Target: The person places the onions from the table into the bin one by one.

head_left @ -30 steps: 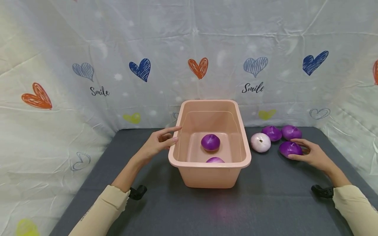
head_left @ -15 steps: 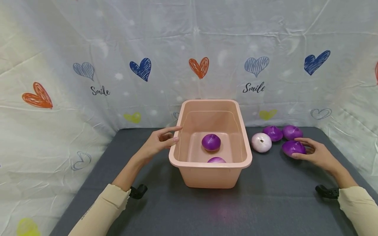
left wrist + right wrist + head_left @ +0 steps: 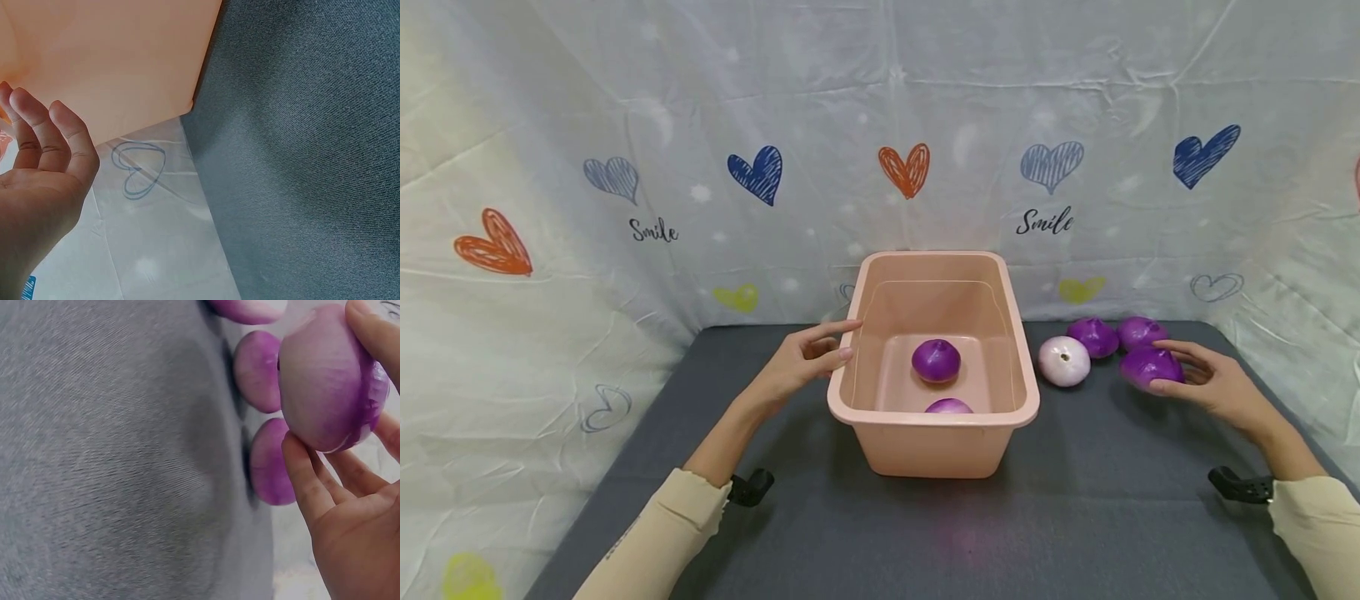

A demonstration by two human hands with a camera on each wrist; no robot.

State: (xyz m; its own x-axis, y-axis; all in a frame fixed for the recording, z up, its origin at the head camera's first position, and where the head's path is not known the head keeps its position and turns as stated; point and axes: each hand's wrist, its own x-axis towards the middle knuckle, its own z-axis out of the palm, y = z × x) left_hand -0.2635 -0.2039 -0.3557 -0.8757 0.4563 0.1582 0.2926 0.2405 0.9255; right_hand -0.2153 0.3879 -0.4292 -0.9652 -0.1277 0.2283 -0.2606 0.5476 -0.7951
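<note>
My right hand grips a purple onion between thumb and fingers, at the right of the head view. In the right wrist view this onion is held off the grey cloth, its side pale violet and its other end deep purple. My left hand touches the left rim of a peach plastic bin, index finger extended over the rim and thumb just below. The left wrist view shows its other fingers loosely bent beside the bin wall. Inside the bin lie a purple onion and another onion, partly hidden by the front rim.
A whitish onion and two purple onions, one beside it and one farther right, sit on the dark grey tablecloth right of the bin. Behind the table hangs a white curtain with printed hearts.
My right hand has moved right and slightly up with the purple onion, which now has a shadow below it on the cloth. The left hand and bin stay put.
</note>
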